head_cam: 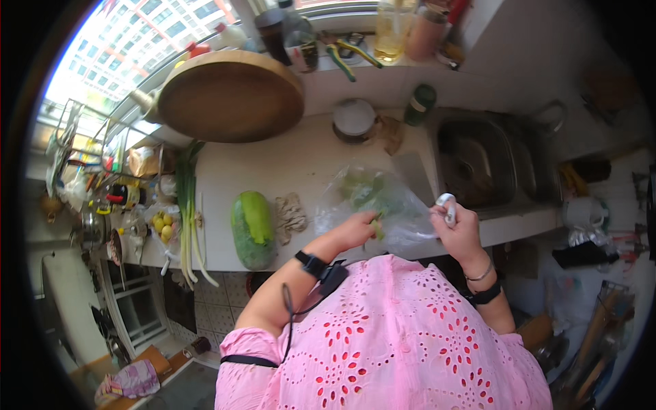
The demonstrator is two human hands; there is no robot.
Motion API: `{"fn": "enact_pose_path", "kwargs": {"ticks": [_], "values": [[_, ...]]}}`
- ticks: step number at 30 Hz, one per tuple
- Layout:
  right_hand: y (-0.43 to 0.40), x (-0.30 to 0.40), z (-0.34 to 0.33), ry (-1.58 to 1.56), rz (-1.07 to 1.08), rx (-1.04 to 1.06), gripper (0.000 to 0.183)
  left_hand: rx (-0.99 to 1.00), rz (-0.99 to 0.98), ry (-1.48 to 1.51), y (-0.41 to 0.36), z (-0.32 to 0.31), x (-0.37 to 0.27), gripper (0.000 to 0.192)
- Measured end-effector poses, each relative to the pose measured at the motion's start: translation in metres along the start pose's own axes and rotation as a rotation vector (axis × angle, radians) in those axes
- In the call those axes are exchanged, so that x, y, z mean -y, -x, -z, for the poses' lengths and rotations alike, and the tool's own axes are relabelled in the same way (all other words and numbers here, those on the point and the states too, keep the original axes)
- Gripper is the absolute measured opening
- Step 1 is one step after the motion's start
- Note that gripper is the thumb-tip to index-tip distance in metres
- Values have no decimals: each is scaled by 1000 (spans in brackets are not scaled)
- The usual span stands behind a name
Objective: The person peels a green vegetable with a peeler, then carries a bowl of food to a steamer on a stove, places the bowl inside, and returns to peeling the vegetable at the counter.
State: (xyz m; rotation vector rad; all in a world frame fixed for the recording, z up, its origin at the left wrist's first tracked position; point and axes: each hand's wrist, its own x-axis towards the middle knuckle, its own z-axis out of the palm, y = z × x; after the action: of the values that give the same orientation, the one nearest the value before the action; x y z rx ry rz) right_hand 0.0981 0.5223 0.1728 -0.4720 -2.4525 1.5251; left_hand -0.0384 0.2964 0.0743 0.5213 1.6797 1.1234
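A clear plastic bag [333, 200] with leafy green vegetables [366, 187] inside lies on the white countertop before me. My left hand [361, 229] is at the bag's near left side, its fingers closed around a small green stem [378, 228]. My right hand [456, 225] grips a white-handled tool [447, 207], whose working end I cannot make out; the same hand is at the bag's right edge. Left of the bag are a crumpled beige cloth [291, 218] and a large green melon or gourd [252, 230], partly peeled on top.
A steel sink [474, 161] is to the right. Scallions [187, 215] and a bag of yellow fruit [165, 225] lie left. A round wooden board [230, 100] leans at the back; pliers [348, 54] and bottles stand on the ledge, a green jar [420, 105] below.
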Motion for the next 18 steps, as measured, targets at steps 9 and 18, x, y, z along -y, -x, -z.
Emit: {"fn": "enact_pose_path", "kwargs": {"ticks": [9,18], "values": [[-5,4,2,73,30,-3,6,-390,-258,-1080,3,48,0,26],[-32,3,7,504,146,48,22,-452,-307,-1184,26,70,-38,65]]}}
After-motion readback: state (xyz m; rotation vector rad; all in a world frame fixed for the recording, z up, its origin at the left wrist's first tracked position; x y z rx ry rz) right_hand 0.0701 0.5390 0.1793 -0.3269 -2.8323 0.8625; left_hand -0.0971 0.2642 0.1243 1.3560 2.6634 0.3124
